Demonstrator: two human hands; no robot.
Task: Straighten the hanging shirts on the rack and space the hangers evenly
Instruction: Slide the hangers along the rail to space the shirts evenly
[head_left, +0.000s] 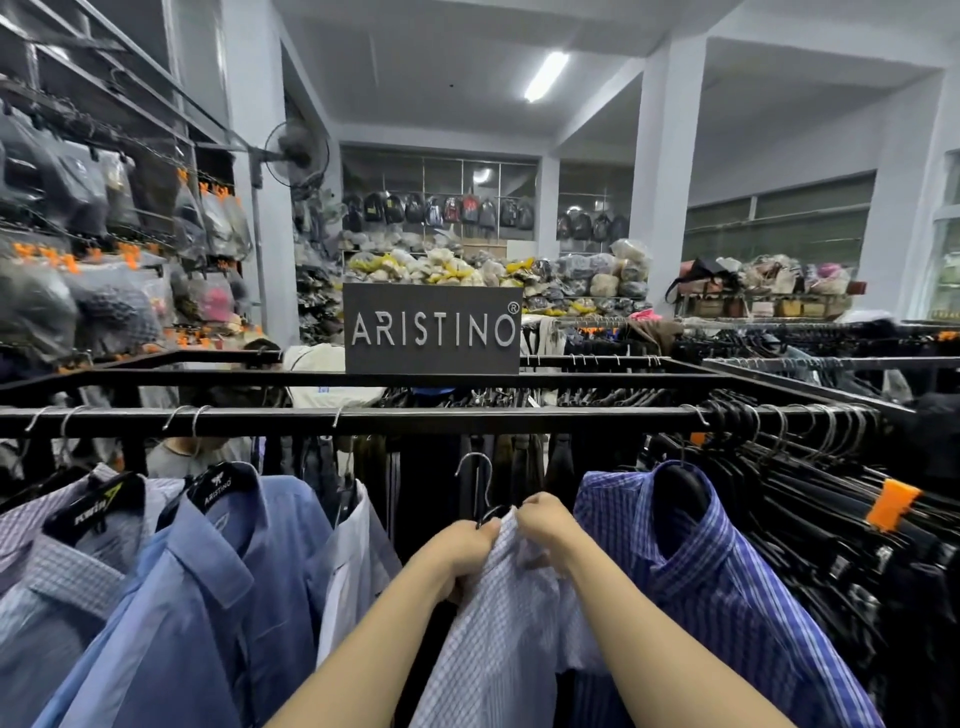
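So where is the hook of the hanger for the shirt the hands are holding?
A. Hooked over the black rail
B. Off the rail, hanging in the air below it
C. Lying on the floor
B: the hanger hook sits in open air below the black rail, while the left hand and the right hand hold the pale checked shirt.

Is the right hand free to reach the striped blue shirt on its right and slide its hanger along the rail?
Probably not yet. The right hand and left hand both grip the pale checked shirt, held off the rail. The striped blue shirt hangs close by, unobstructed.
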